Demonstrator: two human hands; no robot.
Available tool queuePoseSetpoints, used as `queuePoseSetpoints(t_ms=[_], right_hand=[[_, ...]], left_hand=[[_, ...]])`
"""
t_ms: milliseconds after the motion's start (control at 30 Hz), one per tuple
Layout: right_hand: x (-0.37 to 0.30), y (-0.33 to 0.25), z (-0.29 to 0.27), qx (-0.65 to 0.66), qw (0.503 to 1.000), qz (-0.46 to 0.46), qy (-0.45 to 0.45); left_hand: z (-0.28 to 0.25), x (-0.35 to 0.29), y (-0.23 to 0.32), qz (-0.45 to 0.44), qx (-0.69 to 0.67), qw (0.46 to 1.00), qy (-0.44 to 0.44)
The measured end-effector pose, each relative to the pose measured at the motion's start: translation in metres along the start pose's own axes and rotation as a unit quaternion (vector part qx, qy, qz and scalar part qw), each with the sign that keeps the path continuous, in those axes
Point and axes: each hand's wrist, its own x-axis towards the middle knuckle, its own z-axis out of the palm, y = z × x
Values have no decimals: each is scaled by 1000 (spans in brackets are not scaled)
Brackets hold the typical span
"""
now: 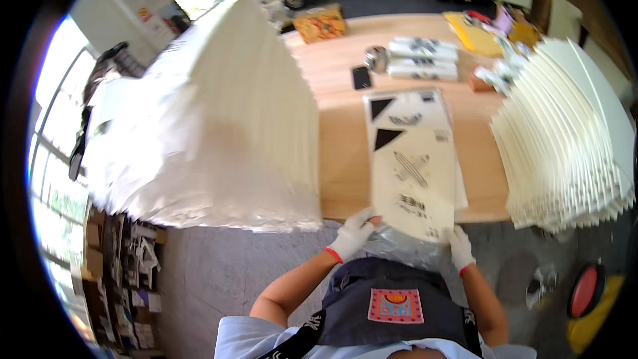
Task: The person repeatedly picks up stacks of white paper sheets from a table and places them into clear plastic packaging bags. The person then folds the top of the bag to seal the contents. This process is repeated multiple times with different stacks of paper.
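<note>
The table (339,159) at mid-frame was pale wood, smooth and matt. The printed sheet (413,183) on it looked like matt cream paper or card. Both hands, left (352,234) and right (460,247), wore white knitted cloth gloves. Between them lay crinkled, glossy clear plastic (405,247). The stacks at left (212,113) and right (565,139) looked like matt white paper. The apron (392,306) at bottom was dark cloth.

A packing workshop: tall stacks of cream sheets (219,113) crowd the wooden tabletop (342,159), cluttered shelves (129,259) near left.
</note>
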Motion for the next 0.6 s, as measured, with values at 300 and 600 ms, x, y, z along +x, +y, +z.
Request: queuePoseSetpoints(t_ms=[300,600], right_hand=[[18,-212,32,468,834,-30,-292],[50,-538,103,233,844,-312,-368]], left_hand=[[-118,-110,263,344,333,868,131],[-378,-176,271,377,104,719,575]])
